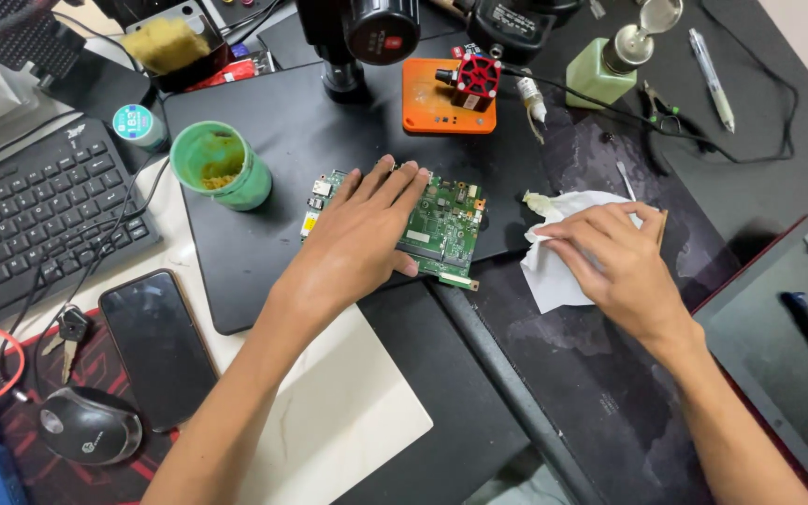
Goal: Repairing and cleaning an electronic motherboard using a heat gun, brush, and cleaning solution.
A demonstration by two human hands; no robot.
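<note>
Left hand (357, 238) flat, fingers spread, pinning green circuit board (441, 224) to black mat (264, 140) mid-table, right hand (610, 257) loosely curled on white tissue (554, 271) just right of board, nothing gripped, left nearer.

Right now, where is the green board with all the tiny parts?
In the head view, the green circuit board lies mid-desk on the black mat, flat under the left hand, between the green cup and the white tissue.
</note>
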